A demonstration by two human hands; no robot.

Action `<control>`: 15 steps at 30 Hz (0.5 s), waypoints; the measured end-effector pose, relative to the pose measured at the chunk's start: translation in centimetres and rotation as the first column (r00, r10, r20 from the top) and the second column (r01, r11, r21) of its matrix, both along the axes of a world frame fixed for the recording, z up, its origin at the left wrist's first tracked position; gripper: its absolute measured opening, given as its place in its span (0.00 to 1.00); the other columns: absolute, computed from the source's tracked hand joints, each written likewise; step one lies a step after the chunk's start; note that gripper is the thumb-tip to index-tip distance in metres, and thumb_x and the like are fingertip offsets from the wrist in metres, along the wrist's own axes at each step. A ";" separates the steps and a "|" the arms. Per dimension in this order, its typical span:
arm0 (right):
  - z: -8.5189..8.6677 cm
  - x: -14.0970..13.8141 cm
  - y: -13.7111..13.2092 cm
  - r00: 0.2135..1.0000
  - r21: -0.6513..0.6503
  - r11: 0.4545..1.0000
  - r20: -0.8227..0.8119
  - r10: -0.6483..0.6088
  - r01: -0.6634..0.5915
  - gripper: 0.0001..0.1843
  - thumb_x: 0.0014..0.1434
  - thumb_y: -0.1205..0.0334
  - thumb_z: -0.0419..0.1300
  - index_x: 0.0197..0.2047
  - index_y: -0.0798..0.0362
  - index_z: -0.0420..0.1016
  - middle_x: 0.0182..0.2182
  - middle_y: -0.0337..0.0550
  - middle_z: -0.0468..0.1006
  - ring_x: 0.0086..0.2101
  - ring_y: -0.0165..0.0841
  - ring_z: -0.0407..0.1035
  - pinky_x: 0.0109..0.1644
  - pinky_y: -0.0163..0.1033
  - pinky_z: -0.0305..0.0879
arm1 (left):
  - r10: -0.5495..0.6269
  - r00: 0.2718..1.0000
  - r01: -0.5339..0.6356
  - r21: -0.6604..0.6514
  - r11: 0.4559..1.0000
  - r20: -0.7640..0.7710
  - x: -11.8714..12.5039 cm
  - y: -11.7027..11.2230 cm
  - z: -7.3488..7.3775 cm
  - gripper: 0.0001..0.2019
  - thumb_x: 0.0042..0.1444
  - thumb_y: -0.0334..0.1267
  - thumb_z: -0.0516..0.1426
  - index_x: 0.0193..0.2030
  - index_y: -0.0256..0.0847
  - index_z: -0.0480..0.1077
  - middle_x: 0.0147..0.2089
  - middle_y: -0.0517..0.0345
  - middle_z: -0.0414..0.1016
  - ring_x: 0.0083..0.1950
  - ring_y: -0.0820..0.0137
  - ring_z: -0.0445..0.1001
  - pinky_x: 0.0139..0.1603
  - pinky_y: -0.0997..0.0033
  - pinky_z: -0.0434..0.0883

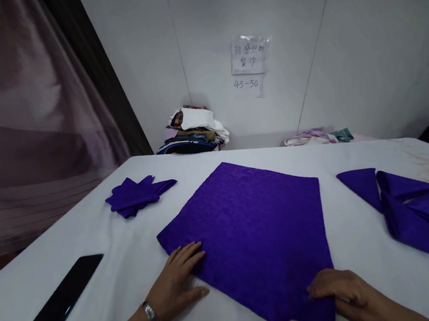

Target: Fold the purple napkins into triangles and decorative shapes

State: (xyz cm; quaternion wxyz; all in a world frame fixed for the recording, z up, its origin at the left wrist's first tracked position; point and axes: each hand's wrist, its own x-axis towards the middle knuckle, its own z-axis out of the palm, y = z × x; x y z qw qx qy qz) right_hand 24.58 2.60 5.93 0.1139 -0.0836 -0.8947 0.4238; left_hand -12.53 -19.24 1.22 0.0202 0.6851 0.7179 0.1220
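Note:
A purple napkin with a faint woven pattern lies spread out on the white table, set at an angle to me. My left hand, wearing a silver bracelet, rests palm down with fingers stretched over the napkin's left edge; its thumb is apart, on the tablecloth. At the near right edge my right hand pinches the cloth between thumb and fingers. That corner hangs slightly rippled toward me.
A folded purple napkin sits at the left back, and more purple cloths lie at the right. A black flat object is at the left front. Stacked clothes stand beyond the table by the wall, below a handwritten sign.

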 end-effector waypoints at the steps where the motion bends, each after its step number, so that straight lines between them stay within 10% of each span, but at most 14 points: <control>1: 0.3 0.1 -0.1 0.998 -0.026 0.999 0.040 -0.042 0.043 0.16 0.61 0.65 0.51 0.46 0.43 0.76 0.40 0.43 0.79 0.41 0.36 0.73 0.45 0.42 0.71 | 0.019 1.000 -0.018 0.023 1.000 -0.005 0.0 0.2 -0.2 0.31 0.51 0.51 0.58 0.62 0.48 0.58 0.65 0.49 0.60 0.63 0.54 0.60 0.61 0.43 0.58; 7: 3.4 0.8 -0.7 0.963 -0.078 0.988 0.246 -0.108 0.131 0.12 0.56 0.63 0.56 0.40 0.40 0.79 0.37 0.39 0.80 0.38 0.38 0.74 0.44 0.41 0.71 | 0.058 0.998 -0.055 0.160 0.986 -0.015 -0.2 0.6 -0.3 0.25 0.47 0.26 0.50 0.53 0.46 0.68 0.56 0.52 0.72 0.57 0.61 0.69 0.58 0.51 0.65; 15: 6.7 1.4 1.8 0.958 -0.083 0.983 0.250 -0.139 0.164 0.11 0.51 0.49 0.62 0.31 0.44 0.81 0.27 0.39 0.79 0.28 0.35 0.72 0.31 0.37 0.71 | 0.000 0.997 -0.021 0.270 0.963 0.079 1.1 -2.6 1.1 0.18 0.50 0.28 0.48 0.44 0.47 0.72 0.45 0.58 0.78 0.47 0.67 0.75 0.52 0.62 0.71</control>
